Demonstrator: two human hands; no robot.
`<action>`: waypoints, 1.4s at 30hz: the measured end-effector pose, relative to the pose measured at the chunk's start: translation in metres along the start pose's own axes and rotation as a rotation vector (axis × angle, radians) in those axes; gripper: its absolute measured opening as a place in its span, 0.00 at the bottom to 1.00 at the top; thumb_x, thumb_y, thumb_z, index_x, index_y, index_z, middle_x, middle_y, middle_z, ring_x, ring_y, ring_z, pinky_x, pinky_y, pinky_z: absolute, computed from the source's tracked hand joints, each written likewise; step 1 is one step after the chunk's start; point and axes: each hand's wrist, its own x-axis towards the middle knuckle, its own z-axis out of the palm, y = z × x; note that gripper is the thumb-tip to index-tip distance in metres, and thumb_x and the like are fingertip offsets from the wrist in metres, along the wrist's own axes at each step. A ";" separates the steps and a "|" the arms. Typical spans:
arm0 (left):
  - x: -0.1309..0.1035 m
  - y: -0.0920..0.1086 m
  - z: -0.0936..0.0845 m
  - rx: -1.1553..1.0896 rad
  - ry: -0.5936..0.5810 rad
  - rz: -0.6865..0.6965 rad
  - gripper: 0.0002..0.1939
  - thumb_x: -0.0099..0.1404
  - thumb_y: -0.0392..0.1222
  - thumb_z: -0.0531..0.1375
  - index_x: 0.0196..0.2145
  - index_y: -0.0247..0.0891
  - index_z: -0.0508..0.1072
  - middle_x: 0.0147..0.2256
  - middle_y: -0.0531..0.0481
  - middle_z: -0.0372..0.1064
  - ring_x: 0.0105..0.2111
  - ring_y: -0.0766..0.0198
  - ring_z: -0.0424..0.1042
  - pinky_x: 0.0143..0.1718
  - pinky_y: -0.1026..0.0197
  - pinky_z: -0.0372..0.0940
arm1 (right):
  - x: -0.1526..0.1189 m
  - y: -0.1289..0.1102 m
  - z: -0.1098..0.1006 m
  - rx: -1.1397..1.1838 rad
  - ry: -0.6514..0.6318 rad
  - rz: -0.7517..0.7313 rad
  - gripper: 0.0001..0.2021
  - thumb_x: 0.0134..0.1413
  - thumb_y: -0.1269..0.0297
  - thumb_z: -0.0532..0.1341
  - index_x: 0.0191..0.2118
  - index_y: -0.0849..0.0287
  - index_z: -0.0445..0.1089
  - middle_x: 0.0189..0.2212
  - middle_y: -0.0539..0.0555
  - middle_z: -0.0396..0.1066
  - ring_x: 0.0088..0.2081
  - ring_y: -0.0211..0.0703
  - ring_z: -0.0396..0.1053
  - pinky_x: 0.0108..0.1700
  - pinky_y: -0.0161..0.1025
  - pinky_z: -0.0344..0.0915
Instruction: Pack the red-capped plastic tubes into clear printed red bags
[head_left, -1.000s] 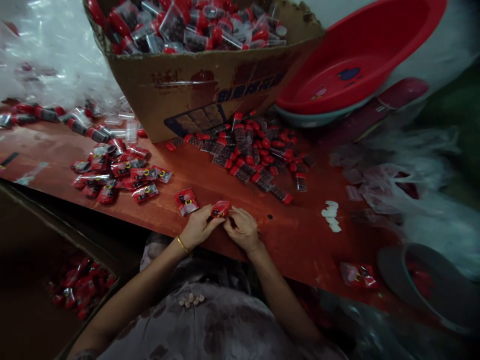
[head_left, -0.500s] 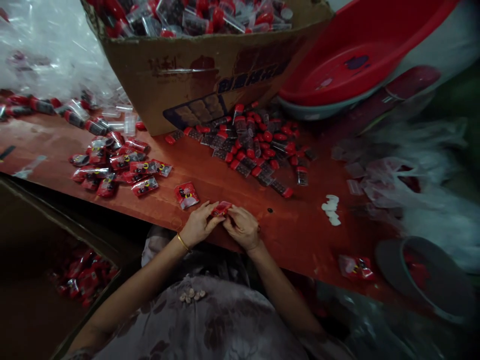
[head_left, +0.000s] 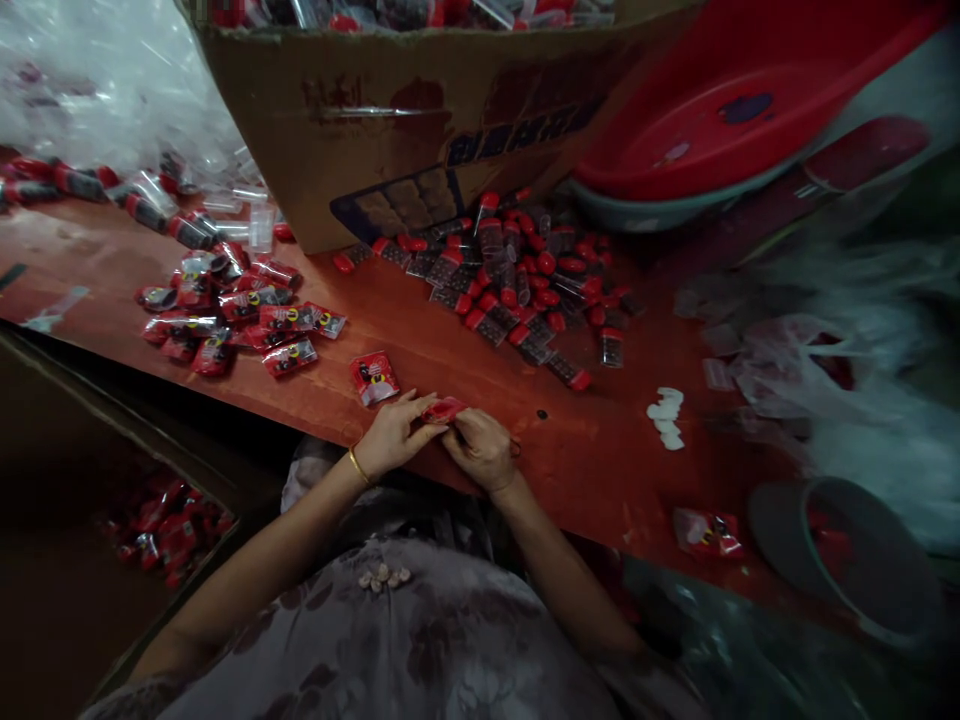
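Note:
A small red plastic packet (head_left: 445, 409) is pinched between my two hands above the table's front edge. My left hand (head_left: 397, 434) grips its left side, with a gold bracelet at the wrist. The fingers of my right hand (head_left: 480, 445) are closed on its right side and hide part of it. Just beyond my left hand, a flat red printed packet (head_left: 374, 377) lies on the table. Farther left is a pile of filled red packets (head_left: 247, 312). Small clear tubes with red caps (head_left: 517, 280) are heaped beyond my hands.
A cardboard box (head_left: 390, 130) full of tubes stands at the back, with a red basin (head_left: 697, 140) to its right. White pieces (head_left: 666, 418), another packet (head_left: 707, 532) and a grey container (head_left: 847, 560) are at right. An open box (head_left: 161, 530) of packets sits below left.
The view has tipped slightly downward. The packet between my hands has turned and shows plainer red, and my right fingers have curled in closer around its right end.

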 end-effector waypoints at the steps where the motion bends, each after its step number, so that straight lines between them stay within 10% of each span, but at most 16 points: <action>1: 0.000 0.000 0.001 0.004 0.006 0.001 0.14 0.61 0.43 0.58 0.44 0.38 0.73 0.44 0.44 0.74 0.46 0.56 0.71 0.57 0.47 0.56 | 0.000 -0.001 -0.001 0.040 -0.019 0.066 0.07 0.55 0.71 0.55 0.31 0.58 0.69 0.23 0.52 0.72 0.26 0.39 0.70 0.34 0.37 0.70; 6: 0.001 0.004 0.003 -0.020 0.015 -0.012 0.13 0.63 0.43 0.56 0.43 0.35 0.72 0.40 0.44 0.74 0.40 0.59 0.72 0.47 0.54 0.65 | 0.005 -0.008 -0.008 0.193 0.021 0.292 0.06 0.55 0.70 0.55 0.33 0.58 0.69 0.26 0.52 0.72 0.27 0.38 0.70 0.31 0.35 0.69; 24: 0.005 -0.002 0.006 -0.028 0.003 -0.114 0.06 0.60 0.39 0.55 0.31 0.35 0.70 0.28 0.49 0.70 0.29 0.62 0.69 0.34 0.60 0.65 | 0.016 0.001 -0.010 -0.056 0.038 -0.017 0.08 0.53 0.74 0.56 0.29 0.57 0.71 0.24 0.51 0.75 0.27 0.40 0.74 0.42 0.41 0.74; 42: 0.006 -0.001 0.004 0.027 -0.047 -0.074 0.08 0.60 0.35 0.55 0.39 0.36 0.70 0.33 0.47 0.70 0.34 0.61 0.70 0.37 0.59 0.66 | -0.002 -0.003 0.001 0.130 -0.021 0.212 0.08 0.55 0.71 0.54 0.37 0.58 0.70 0.29 0.54 0.73 0.31 0.40 0.72 0.37 0.39 0.71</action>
